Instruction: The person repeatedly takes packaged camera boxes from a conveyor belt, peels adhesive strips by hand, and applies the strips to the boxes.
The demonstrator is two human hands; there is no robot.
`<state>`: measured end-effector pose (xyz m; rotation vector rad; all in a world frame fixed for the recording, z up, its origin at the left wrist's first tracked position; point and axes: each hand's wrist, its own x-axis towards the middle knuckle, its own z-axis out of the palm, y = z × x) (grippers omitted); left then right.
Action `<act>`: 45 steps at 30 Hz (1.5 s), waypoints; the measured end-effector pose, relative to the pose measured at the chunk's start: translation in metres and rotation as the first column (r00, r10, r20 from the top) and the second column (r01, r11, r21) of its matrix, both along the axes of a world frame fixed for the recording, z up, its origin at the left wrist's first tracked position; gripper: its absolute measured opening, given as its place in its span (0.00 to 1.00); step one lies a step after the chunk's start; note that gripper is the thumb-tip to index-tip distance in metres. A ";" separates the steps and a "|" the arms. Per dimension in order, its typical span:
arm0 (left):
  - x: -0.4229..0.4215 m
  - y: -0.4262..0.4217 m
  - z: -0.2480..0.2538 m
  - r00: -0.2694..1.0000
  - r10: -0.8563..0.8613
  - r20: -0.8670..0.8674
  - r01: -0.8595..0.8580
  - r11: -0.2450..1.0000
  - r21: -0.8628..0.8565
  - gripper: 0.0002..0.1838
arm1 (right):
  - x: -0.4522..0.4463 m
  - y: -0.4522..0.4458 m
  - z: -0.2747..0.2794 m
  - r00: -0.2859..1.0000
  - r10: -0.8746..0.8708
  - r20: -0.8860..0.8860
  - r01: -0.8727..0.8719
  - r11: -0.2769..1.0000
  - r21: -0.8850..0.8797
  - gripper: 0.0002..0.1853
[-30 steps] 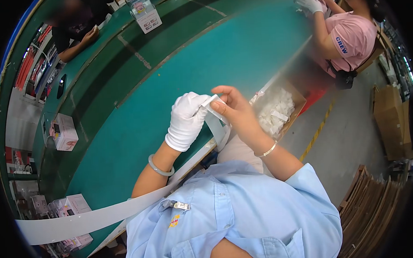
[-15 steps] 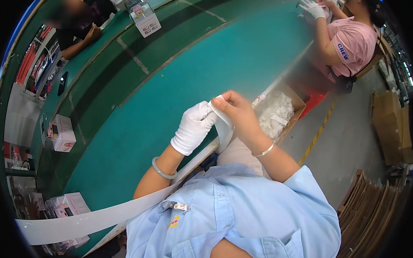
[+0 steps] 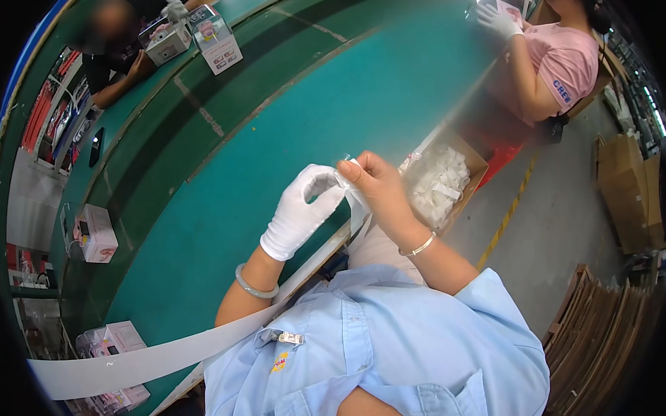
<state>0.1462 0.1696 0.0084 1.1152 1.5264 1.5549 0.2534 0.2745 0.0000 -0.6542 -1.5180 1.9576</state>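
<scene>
My left hand (image 3: pixel 301 209), in a white glove, has its thumb and index finger curled together in a ring. Their tips meet at the upper end of a white strip (image 3: pixel 356 207), close to the right fingertips. Bare and pinched shut, my right hand (image 3: pixel 380 188) grips that same end, where a small clear, shiny piece shows. From there the strip hangs down past the table edge. A long white band (image 3: pixel 169 354) crosses my left forearm at the lower left; whether it joins the strip is hidden.
Beside my right forearm, a cardboard box (image 3: pixel 441 186) holds crumpled white scraps. Product boxes (image 3: pixel 216 47) stand on the green table (image 3: pixel 223 204). One co-worker in pink (image 3: pixel 563 68) handles a box at upper right; another person sits across. Flattened cardboard (image 3: pixel 609 345) leans at lower right.
My left fingers have opened into a looser ring, and a clear piece now shows at the right fingertips. The person across now has a box and a gloved hand by it.
</scene>
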 end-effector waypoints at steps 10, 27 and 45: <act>0.003 0.013 0.004 0.956 0.159 0.246 -0.137 0.985 -0.105 0.06 | 0.008 0.005 0.003 1.000 0.006 0.013 -0.006 0.999 0.050 0.12; 0.008 0.062 0.015 0.968 0.155 0.196 -0.141 0.987 -0.083 0.05 | 0.015 0.036 0.005 0.997 0.016 -0.078 -0.024 0.995 -0.100 0.12; -0.006 0.075 -0.018 0.894 0.188 0.407 -0.170 0.982 -0.081 0.06 | 0.000 0.055 -0.017 0.984 0.129 -0.121 -0.153 0.965 -0.213 0.14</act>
